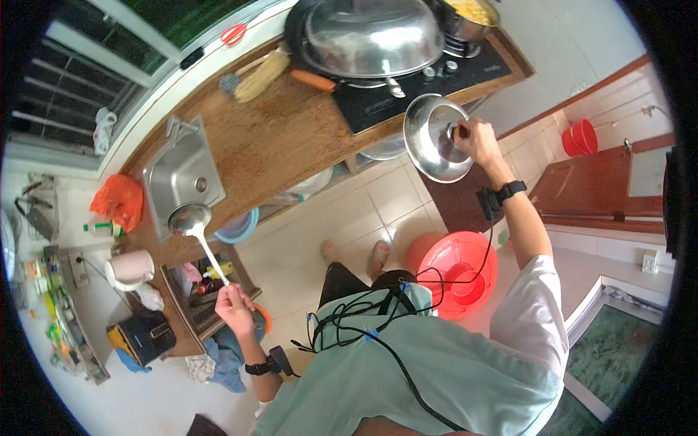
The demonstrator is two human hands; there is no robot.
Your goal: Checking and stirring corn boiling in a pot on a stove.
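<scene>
My left hand [235, 309] grips the handle of a metal ladle [190, 219], its bowl over the near edge of a stainless steel sink [182, 163]. My right hand [479, 140] holds a round metal pot lid [433, 122] by its dark knob. That lid hangs in front of the counter edge, beside the black gas hob [371, 106]. On the hob stands a wok under a large domed metal lid [376, 41]. Behind it to the right, a metal pot [487, 19] holds yellow food.
A scrub brush [262, 76] lies on the brown countertop [272, 141]. An orange-red plastic bag [119, 201] sits beside the sink. Below the counter at left, a drawer [210, 294] stands open. Near my feet are a red bucket [422, 250] and a blue basin [240, 229].
</scene>
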